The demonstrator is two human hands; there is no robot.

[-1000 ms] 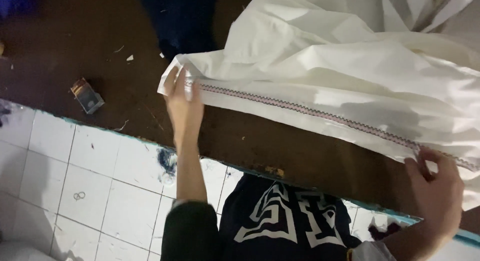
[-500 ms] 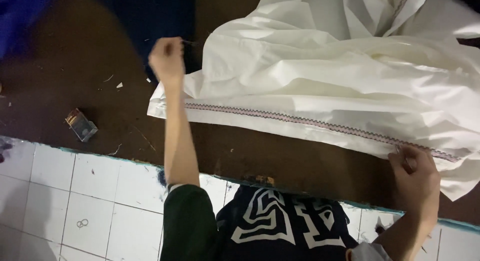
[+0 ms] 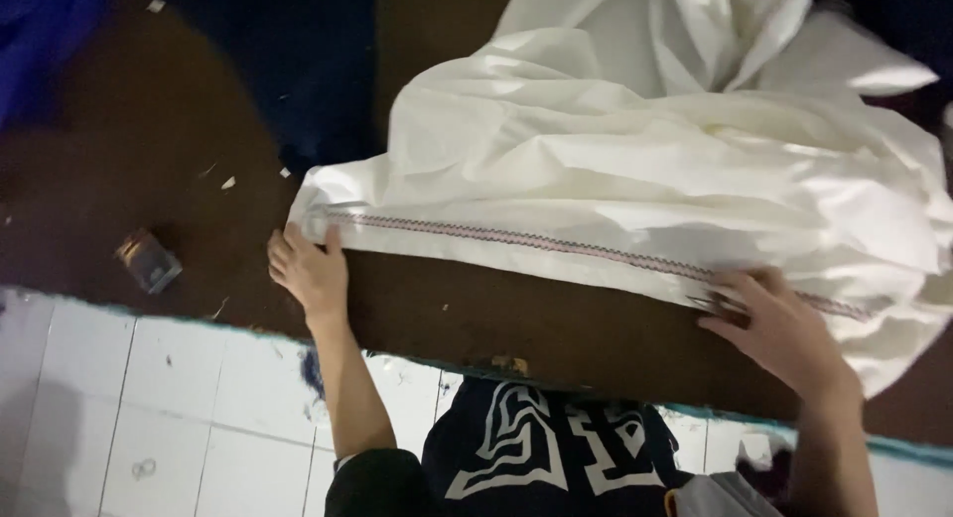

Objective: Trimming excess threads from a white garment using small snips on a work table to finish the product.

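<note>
The left hand [image 3: 310,271] lay flat and unclenched on the brown table [image 3: 476,319], fingertips touching the near corner of the white cloth [image 3: 635,170]. The right hand [image 3: 784,333], fingers spread, pressed the cloth's stitched hem [image 3: 516,241]. A small box [image 3: 149,261] lay left of the left hand.

Head view, steeply downward, close over table [image 3: 149,160]

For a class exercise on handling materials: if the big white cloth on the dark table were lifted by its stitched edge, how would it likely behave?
The white cloth would probably hang floppy: it already lies in soft folds and bunches. It seems light for its spread, looking thin. The stitched edge, lying straight between the left hand and right hand, may sag when lifted.
</note>
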